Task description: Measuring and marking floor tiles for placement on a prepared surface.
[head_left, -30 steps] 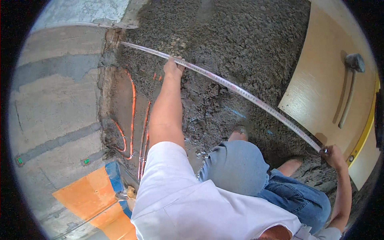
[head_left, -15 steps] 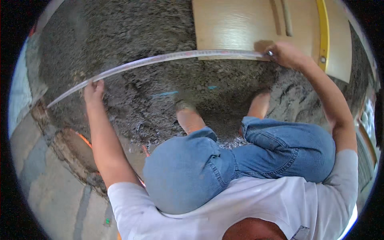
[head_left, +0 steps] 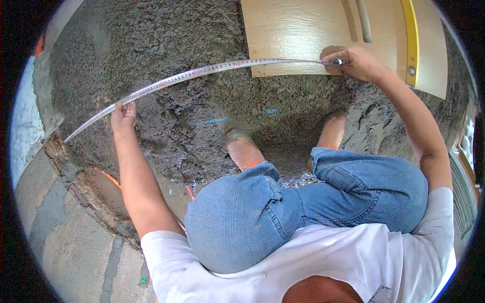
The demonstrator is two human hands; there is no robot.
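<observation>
A long white tape measure blade (head_left: 197, 73) stretches in a curve over rough, wet mortar (head_left: 166, 45), from the concrete edge at far left to my right hand (head_left: 356, 63). My left hand (head_left: 124, 115) grips the blade near its left part, fingers closed against it. In my right hand, over the near edge of a pale wooden board (head_left: 288, 30), is the tape's right end with a small shiny piece; the blade twists narrow there. My bare feet (head_left: 242, 149) stand in the mortar beneath the tape, with blue streaks beside them.
A yellow spirit level (head_left: 410, 35) and a tool with a pale handle (head_left: 364, 22) lie on the board. Grey patched concrete (head_left: 45, 202) borders the mortar at left, where orange pipes (head_left: 108, 177) show. Grey ribbed material (head_left: 462, 187) stands at far right.
Since a second ago my view has swung round, bringing board and tape across the top and my knees to the middle. In the last half second the tape has twisted near my right hand.
</observation>
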